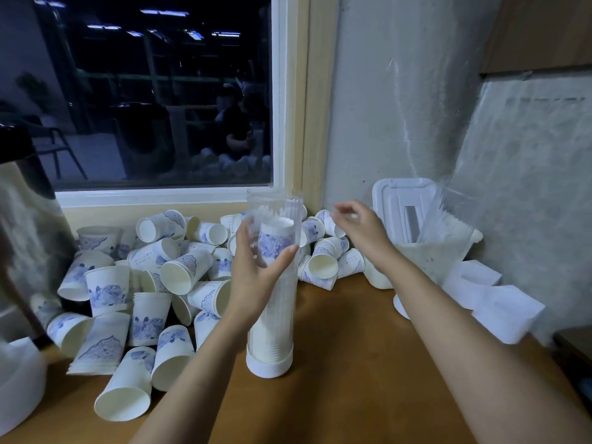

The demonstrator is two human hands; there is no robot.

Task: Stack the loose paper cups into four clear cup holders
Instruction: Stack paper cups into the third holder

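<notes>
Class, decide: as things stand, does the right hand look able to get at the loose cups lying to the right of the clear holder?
Probably yes. The right hand hovers empty close to those cups, with nothing between; the clear holder the left hand grips stands aside.

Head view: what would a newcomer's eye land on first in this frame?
The tall clear cup holder stands upright at centre on its white base, partly filled with nested cups, the left hand gripping it near the top. Left of it, a big heap of loose blue-printed paper cups sprawls under the dark window. The right hand hovers open just right of the holder's mouth.
</notes>
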